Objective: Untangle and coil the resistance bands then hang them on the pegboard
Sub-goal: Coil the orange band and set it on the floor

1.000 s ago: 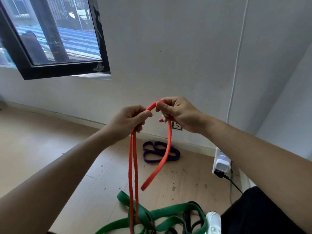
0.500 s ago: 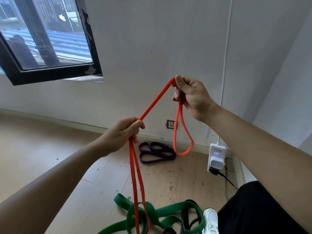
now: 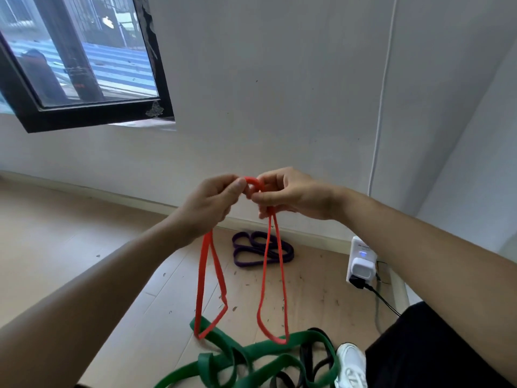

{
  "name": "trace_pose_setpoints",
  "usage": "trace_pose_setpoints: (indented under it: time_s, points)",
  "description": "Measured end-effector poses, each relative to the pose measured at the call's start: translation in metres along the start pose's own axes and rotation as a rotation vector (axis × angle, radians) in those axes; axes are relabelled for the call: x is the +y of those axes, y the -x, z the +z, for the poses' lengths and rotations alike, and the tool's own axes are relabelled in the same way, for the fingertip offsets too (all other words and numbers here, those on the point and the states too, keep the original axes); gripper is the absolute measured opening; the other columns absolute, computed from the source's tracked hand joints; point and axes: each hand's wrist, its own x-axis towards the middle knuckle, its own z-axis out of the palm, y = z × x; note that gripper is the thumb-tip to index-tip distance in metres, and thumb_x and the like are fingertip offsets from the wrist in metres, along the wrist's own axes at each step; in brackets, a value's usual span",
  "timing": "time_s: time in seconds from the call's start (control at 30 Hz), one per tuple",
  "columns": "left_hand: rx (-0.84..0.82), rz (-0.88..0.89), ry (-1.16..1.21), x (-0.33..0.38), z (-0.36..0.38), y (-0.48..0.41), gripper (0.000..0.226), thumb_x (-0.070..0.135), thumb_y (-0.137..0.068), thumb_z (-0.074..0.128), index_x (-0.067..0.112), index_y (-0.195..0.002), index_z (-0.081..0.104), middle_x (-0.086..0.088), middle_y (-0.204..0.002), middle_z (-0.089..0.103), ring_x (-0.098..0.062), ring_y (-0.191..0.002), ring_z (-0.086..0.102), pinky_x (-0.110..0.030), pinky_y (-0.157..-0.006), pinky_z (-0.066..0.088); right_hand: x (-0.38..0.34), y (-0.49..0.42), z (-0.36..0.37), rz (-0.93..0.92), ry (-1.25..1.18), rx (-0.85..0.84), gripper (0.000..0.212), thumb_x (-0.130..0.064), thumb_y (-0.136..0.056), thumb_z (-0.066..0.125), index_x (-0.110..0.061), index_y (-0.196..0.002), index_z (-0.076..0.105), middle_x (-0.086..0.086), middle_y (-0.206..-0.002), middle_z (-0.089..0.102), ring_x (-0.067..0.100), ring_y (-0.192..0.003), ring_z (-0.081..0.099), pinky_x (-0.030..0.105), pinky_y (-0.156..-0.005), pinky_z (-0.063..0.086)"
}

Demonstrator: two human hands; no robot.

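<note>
Head view looks down on a pale wood floor [image 3: 70,247] by a white wall [image 3: 279,93], with a purple band [image 3: 261,249] and green band [image 3: 251,357] lying there. Left hand [image 3: 209,205] and right hand [image 3: 293,197] pinch the red band [image 3: 268,289] closed-fingered, two loops hanging.

One head-worn view — looking forward and down, close over both raised forearms, toward the wall [image 3: 279,93].
</note>
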Motion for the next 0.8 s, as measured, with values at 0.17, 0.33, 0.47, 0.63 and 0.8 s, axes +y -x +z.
trace_pose_setpoints:
  time_s: [0.17,0.33,0.47,0.63,0.8]
  points:
    - [-0.168,-0.04,-0.055,-0.012,0.0,0.01,0.032,0.041,-0.099,0.045,0.014,-0.094,0.062,0.003,-0.067,0.049,-0.01,-0.057,0.045,-0.022,-0.055,0.042,-0.012,0.0,0.008,-0.04,0.265,0.026,0.032,-0.032,-0.1,0.058,-0.001,-0.099,0.069,-0.01,-0.063,0.058,0.009,-0.061,0.056,0.037,-0.073,0.061]
    - [-0.105,-0.041,-0.016,-0.02,-0.014,0.014,0.03,0.035,-0.101,0.045,0.012,-0.096,0.062,0.005,-0.065,0.05,-0.011,-0.059,0.047,-0.024,-0.061,0.047,-0.018,0.002,0.0,-0.185,0.071,0.275,0.029,-0.028,-0.104,0.051,-0.006,-0.09,0.064,-0.003,-0.061,0.049,0.013,-0.058,0.05,0.029,-0.067,0.055]
    - [-0.016,-0.01,-0.021,-0.021,-0.022,0.013,0.025,0.028,-0.105,0.045,0.012,-0.105,0.064,0.007,-0.068,0.05,-0.012,-0.061,0.047,-0.026,-0.062,0.048,-0.02,0.0,-0.008,-0.22,-0.237,0.448,0.031,-0.029,-0.105,0.049,-0.006,-0.089,0.06,0.002,-0.061,0.046,0.016,-0.058,0.049,0.03,-0.067,0.055]
    - [0.135,0.019,0.079,-0.006,-0.023,0.008,0.025,0.024,-0.107,0.043,0.013,-0.102,0.064,0.009,-0.063,0.048,-0.009,-0.056,0.043,-0.024,-0.057,0.042,-0.014,0.004,-0.014,-0.15,-0.258,0.349,0.025,-0.028,-0.102,0.054,-0.004,-0.097,0.061,0.004,-0.068,0.055,0.018,-0.064,0.055,0.031,-0.07,0.054]
    - [0.136,0.081,0.058,0.009,-0.015,0.003,0.024,0.024,-0.107,0.044,0.014,-0.1,0.065,0.003,-0.067,0.048,-0.012,-0.057,0.042,-0.025,-0.055,0.039,-0.013,0.006,-0.004,-0.044,0.002,0.107,0.038,-0.023,-0.091,0.068,0.002,-0.118,0.061,0.005,-0.084,0.064,0.018,-0.078,0.066,0.028,-0.076,0.056]
